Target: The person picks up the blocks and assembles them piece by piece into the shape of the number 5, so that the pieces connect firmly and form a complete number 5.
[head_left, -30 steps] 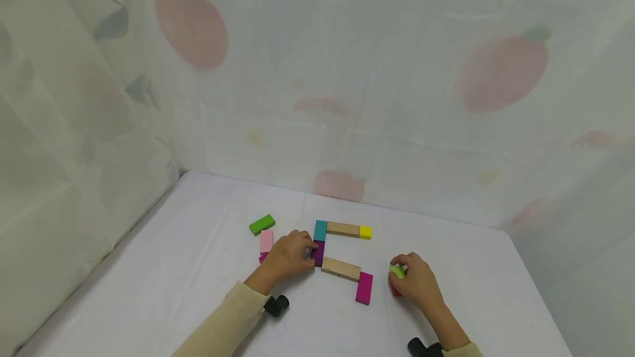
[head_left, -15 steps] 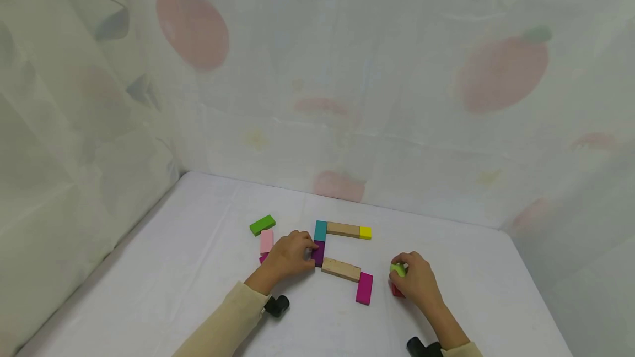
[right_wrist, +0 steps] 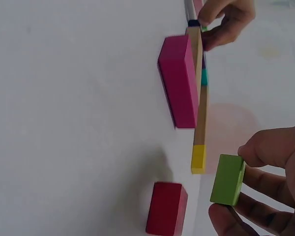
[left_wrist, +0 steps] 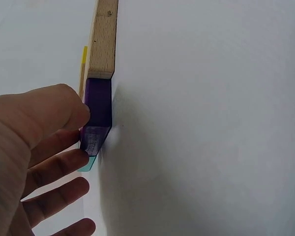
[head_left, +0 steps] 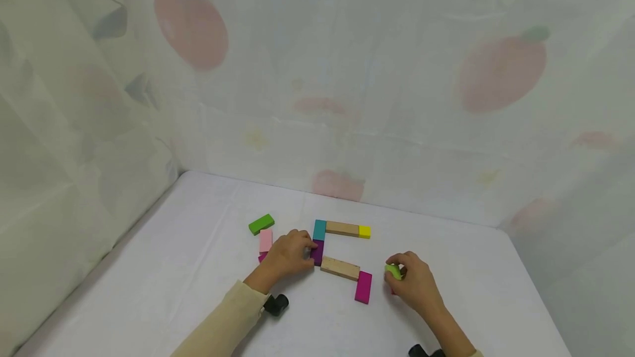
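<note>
Pinching a light green block (right_wrist: 227, 180) between thumb and fingertip, clear of the red block (right_wrist: 165, 209), a person's right hand (head_left: 415, 282) shifts slightly toward the magenta block (head_left: 364, 287), apparently mid-carry; the left hand (head_left: 288, 253) grips the purple block (head_left: 319, 253) with thumb and fingers.

Head view, against half a second ago: right hand (head_left: 415, 282) shifts slightly left, carrying the lime block (head_left: 393, 272) along. Lime block now lies a little nearer the magenta block (head_left: 363, 287). Red block (right_wrist: 166, 209), earlier visible in part below the thumb, is now almost wholly hidden by the hand. Black wrist camera (head_left: 419, 351) and right cuff (head_left: 477, 353) sit lower, less of each in frame.
</note>
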`<action>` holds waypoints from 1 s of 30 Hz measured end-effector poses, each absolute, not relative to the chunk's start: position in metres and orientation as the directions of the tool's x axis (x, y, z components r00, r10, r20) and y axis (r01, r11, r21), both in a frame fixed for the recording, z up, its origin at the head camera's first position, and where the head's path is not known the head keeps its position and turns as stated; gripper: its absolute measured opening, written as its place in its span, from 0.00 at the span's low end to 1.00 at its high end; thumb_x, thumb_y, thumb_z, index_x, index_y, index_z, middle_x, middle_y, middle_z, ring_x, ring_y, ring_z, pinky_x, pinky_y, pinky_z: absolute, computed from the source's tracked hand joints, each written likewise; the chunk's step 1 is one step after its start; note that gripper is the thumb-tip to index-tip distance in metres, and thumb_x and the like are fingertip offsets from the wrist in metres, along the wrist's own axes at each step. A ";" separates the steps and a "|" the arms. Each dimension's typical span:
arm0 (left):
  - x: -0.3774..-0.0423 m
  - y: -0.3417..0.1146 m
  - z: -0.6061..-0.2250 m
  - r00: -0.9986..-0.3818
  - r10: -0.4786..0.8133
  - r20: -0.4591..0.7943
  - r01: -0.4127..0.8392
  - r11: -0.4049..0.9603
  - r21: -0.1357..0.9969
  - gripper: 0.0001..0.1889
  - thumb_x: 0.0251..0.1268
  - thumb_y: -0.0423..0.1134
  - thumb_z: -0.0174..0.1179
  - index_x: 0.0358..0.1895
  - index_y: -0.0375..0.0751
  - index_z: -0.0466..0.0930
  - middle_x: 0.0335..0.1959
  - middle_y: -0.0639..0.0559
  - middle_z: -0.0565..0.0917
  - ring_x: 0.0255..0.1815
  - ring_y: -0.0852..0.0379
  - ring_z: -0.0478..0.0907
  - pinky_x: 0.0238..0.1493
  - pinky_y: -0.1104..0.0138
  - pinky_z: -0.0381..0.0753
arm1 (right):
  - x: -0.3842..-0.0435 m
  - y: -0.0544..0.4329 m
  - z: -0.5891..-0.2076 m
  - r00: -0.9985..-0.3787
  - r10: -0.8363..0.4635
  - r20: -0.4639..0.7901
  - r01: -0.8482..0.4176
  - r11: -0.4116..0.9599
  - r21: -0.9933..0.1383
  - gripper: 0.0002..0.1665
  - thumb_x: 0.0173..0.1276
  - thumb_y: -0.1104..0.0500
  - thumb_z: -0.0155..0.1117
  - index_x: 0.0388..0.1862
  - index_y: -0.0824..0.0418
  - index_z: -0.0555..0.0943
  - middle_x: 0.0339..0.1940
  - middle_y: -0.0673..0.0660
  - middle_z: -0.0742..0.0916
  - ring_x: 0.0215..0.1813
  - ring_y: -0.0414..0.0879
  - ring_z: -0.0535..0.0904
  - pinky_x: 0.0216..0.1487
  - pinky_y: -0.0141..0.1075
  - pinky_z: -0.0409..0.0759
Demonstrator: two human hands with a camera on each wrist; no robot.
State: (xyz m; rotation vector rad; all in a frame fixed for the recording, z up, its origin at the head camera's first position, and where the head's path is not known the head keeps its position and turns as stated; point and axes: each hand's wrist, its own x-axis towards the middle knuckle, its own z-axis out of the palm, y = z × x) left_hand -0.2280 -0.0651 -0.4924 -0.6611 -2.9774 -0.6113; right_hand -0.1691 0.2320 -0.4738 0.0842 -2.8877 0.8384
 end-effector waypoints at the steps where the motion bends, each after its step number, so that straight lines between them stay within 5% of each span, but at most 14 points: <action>1: -0.228 -0.065 -0.492 -0.910 0.400 0.111 0.412 0.833 0.369 0.16 0.51 0.45 0.69 0.45 0.47 0.87 0.43 0.56 0.83 0.44 0.58 0.75 0.43 0.64 0.78 | -0.167 0.230 -0.474 -0.989 -0.026 0.145 -0.100 0.841 -0.532 0.09 0.54 0.59 0.71 0.36 0.54 0.84 0.35 0.50 0.82 0.31 0.41 0.74 0.30 0.27 0.73; 21: -0.230 -0.065 -0.494 -0.909 0.403 0.111 0.414 0.831 0.371 0.16 0.51 0.45 0.69 0.45 0.48 0.87 0.42 0.57 0.82 0.43 0.59 0.75 0.42 0.65 0.78 | -0.127 0.203 -0.482 -0.965 -0.252 0.066 -0.244 0.784 -0.571 0.09 0.53 0.59 0.73 0.31 0.49 0.81 0.26 0.43 0.76 0.27 0.34 0.70 0.28 0.25 0.72; 30: -0.229 -0.066 -0.494 -0.906 0.407 0.117 0.420 0.829 0.368 0.16 0.50 0.44 0.69 0.45 0.48 0.88 0.40 0.57 0.81 0.42 0.59 0.75 0.41 0.66 0.78 | -0.122 0.189 -0.482 -0.962 -0.266 -0.068 -0.175 0.784 -0.596 0.13 0.52 0.52 0.76 0.34 0.52 0.83 0.28 0.44 0.77 0.29 0.37 0.71 0.29 0.25 0.74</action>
